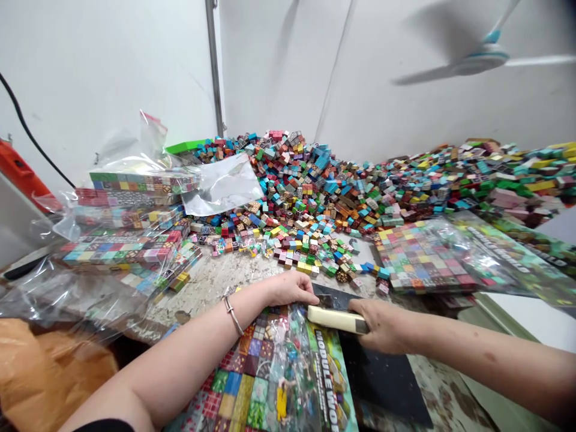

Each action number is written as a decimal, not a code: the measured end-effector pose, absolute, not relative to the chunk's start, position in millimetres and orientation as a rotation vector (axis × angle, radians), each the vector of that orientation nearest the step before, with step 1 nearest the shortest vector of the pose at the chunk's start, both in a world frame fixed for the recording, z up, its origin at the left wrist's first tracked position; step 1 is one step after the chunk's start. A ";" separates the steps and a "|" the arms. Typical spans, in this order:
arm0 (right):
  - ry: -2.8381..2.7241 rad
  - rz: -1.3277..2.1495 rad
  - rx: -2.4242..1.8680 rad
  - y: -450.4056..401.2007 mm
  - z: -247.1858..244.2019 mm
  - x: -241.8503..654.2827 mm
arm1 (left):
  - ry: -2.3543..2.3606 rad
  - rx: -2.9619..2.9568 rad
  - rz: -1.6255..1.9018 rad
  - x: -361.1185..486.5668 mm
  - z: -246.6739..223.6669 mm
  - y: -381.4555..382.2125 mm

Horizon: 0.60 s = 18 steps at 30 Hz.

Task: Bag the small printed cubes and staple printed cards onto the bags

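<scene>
A clear plastic bag (254,366) of patterned cube blocks and small figures lies in front of me, with a green printed header card (333,378) along its right side. My left hand (294,289) is closed at the far end of the bag, thumb and fingers pinched near the card's top corner. My right hand (380,324) grips a cream-coloured stapler (335,319), which points left across the card's far end. Its tip is close to my left fingertips. Under the card and the stapler lies a black board (382,378).
A large heap of loose coloured blocks (315,186) spreads along the wall. Bagged blocks (130,240) are stacked at left; another bag with blocks and a card (432,255) lies at right. An orange bag (49,372) sits at lower left. A fan (481,60) is at upper right.
</scene>
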State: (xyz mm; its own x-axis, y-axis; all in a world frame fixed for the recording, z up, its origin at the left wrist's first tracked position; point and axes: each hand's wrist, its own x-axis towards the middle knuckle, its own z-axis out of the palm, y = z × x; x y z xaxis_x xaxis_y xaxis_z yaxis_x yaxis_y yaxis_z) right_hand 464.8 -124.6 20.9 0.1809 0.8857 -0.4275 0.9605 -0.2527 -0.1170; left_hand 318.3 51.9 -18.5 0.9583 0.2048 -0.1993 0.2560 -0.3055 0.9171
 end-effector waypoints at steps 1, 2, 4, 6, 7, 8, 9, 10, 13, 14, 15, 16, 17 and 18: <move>1.791 -0.630 2.265 -124.7 21.4 465.8 | 0.337 1.906 -0.053 318.0 -17.8 52.0; 1.799 -0.631 2.258 -124.5 22.5 466.2 | 0.339 1.915 -0.053 317.7 -17.1 52.0; 1.869 -0.574 2.223 -123.7 26.3 465.0 | 0.341 1.923 -0.053 317.3 -16.4 51.7; 1.980 -0.425 2.157 -123.0 29.9 462.5 | 0.341 1.923 -0.056 317.2 -16.4 51.4; 2.026 -0.340 2.126 -123.0 31.0 461.3 | 0.341 1.923 -0.058 317.3 -16.6 51.2; 2.050 -0.273 2.106 -123.4 31.4 460.5 | 0.343 1.925 -0.061 317.4 -16.8 51.0; 2.053 -0.236 2.103 -124.2 31.1 460.0 | 0.348 1.928 -0.063 317.6 -17.0 50.8; 2.052 -0.221 2.113 -125.4 30.1 459.8 | 0.356 1.934 -0.064 317.9 -17.3 50.7; 2.038 -0.285 2.190 -130.0 25.7 460.1 | 0.382 1.959 -0.063 318.8 -17.5 50.1; 2.026 -0.330 2.218 -131.5 24.3 460.1 | 0.388 1.967 -0.064 319.0 -17.3 49.9; 2.010 -0.375 2.246 -132.8 23.3 460.0 | 0.392 1.973 -0.068 319.2 -17.0 49.6; 1.994 -0.418 2.270 -133.7 22.4 459.9 | 0.394 1.980 -0.072 319.3 -16.6 49.2; 1.990 -0.448 2.287 -134.4 21.6 459.8 | 0.395 1.986 -0.077 319.3 -16.1 48.9; 2.003 -0.455 2.298 -134.6 21.0 460.0 | 0.395 1.991 -0.083 319.2 -15.5 48.6</move>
State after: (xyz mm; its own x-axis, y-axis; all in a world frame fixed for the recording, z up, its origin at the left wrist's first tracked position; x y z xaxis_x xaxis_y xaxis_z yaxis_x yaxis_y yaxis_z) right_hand 460.0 -134.6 21.0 0.1128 0.9594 -0.2587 0.9770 -0.1546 -0.1472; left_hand 319.2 48.6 -15.5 0.9430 0.2384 -0.2322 0.3119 -0.3903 0.8663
